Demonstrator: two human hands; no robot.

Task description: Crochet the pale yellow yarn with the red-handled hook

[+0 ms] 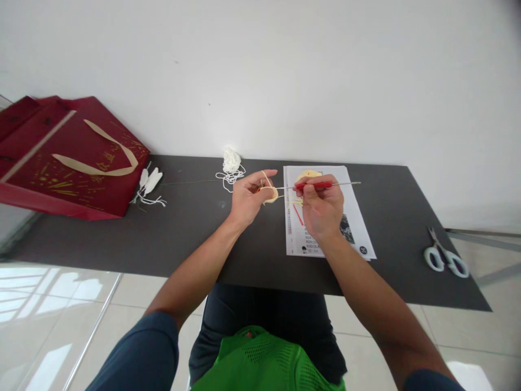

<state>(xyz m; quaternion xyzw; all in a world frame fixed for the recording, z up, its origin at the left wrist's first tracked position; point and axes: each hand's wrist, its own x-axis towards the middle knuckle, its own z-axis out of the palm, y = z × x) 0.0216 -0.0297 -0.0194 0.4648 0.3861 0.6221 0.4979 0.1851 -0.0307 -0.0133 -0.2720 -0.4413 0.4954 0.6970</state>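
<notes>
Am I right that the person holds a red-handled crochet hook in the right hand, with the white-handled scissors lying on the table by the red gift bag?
Not quite. In the head view the scissors lie at the table's right end, far from the red gift bag on the left. The right hand does hold the red-handled crochet hook.

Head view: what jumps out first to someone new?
The two hands at the table's middle: the right hand holds a red-handled crochet hook pointing left into a small yellow crocheted piece pinched in the left hand, above a printed sheet. Next, the big red gift bag lying far left, and white-handled scissors at the far right of the dark table.
</notes>
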